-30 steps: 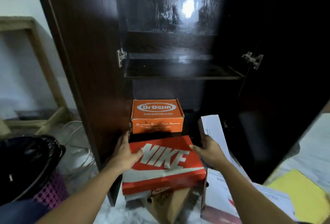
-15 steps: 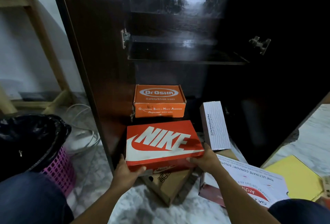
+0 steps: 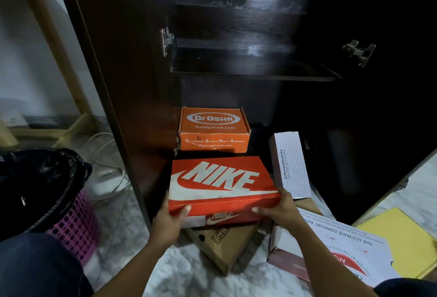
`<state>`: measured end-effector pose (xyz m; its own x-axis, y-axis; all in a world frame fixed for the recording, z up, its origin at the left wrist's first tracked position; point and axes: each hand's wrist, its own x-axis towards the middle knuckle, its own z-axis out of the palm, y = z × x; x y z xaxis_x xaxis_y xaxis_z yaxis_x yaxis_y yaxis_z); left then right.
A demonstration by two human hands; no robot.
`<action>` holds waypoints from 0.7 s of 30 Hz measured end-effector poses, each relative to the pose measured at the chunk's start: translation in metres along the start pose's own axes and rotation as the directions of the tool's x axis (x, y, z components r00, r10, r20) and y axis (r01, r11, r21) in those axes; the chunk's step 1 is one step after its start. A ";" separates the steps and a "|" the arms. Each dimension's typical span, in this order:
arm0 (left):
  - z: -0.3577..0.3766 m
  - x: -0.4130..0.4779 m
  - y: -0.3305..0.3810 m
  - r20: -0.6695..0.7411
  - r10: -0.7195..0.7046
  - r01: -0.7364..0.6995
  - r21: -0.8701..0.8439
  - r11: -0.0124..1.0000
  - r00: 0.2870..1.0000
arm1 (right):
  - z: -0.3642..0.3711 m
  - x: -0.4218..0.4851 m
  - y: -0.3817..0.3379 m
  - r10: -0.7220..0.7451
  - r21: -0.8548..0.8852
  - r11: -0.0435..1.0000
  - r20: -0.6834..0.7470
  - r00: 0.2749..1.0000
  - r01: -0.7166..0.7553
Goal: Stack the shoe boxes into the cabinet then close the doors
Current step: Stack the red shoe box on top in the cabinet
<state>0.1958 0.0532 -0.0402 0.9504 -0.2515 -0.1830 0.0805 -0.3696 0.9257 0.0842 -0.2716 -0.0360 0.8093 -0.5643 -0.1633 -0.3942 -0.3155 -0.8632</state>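
A red Nike shoe box (image 3: pixel 220 184) is held just in front of the open dark cabinet (image 3: pixel 236 65). My left hand (image 3: pixel 169 222) grips its near left corner, thumb on the front face. My right hand (image 3: pixel 280 209) grips the near right corner. Inside the cabinet's bottom compartment sits an orange Dr Osha box (image 3: pixel 214 130). A white Skechers box (image 3: pixel 289 165) stands on end at the right. A brown box (image 3: pixel 224 244) lies on the floor under the Nike box. A white and red box (image 3: pixel 335 249) lies at the lower right.
The left cabinet door (image 3: pixel 113 72) stands open beside my left arm. A black-lined pink bin (image 3: pixel 45 192) is at the left, with cables (image 3: pixel 111 154) behind it. A yellow folder (image 3: pixel 402 242) lies at the right. A wooden frame (image 3: pixel 54 43) stands by the wall.
Both hands slid from the Nike box's sides to its near corners. The camera tilted down, so the cabinet sits higher in view.
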 end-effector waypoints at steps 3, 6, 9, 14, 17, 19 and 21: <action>0.004 0.004 0.021 -0.064 0.050 -0.049 0.012 0.999 0.997 | -0.001 0.017 0.017 -0.014 0.019 1.000 -0.083 0.996 0.016; 0.008 0.005 0.036 -0.106 0.087 -0.087 0.003 0.996 0.991 | -0.005 -0.011 -0.027 -0.053 0.025 0.998 -0.187 0.981 0.059; 0.012 0.005 0.048 -0.095 0.106 -0.111 -0.047 0.993 0.990 | -0.012 -0.024 -0.052 -0.075 0.146 0.983 -0.230 0.970 0.111; 0.013 0.026 0.083 -0.095 0.153 -0.158 -0.050 0.986 0.984 | -0.033 -0.005 -0.078 -0.116 0.263 0.948 -0.228 0.967 0.176; 0.016 0.058 0.112 -0.129 0.206 -0.216 -0.071 0.974 0.970 | -0.047 0.019 -0.101 -0.155 0.227 0.948 -0.278 0.948 0.222; 0.020 0.081 0.130 -0.155 0.231 -0.242 -0.055 0.969 0.960 | -0.055 0.040 -0.114 -0.185 0.205 0.946 -0.299 0.936 0.252; 0.023 0.102 0.140 -0.157 0.235 -0.244 -0.042 0.969 0.959 | -0.059 0.066 -0.119 -0.211 0.211 0.937 -0.290 0.933 0.277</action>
<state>0.2975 -0.0451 0.0628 0.9778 -0.1875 0.0936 -0.1412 -0.2594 0.9554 0.1589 -0.3163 0.0839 0.7121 -0.6816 0.1681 -0.0533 -0.2912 -0.9552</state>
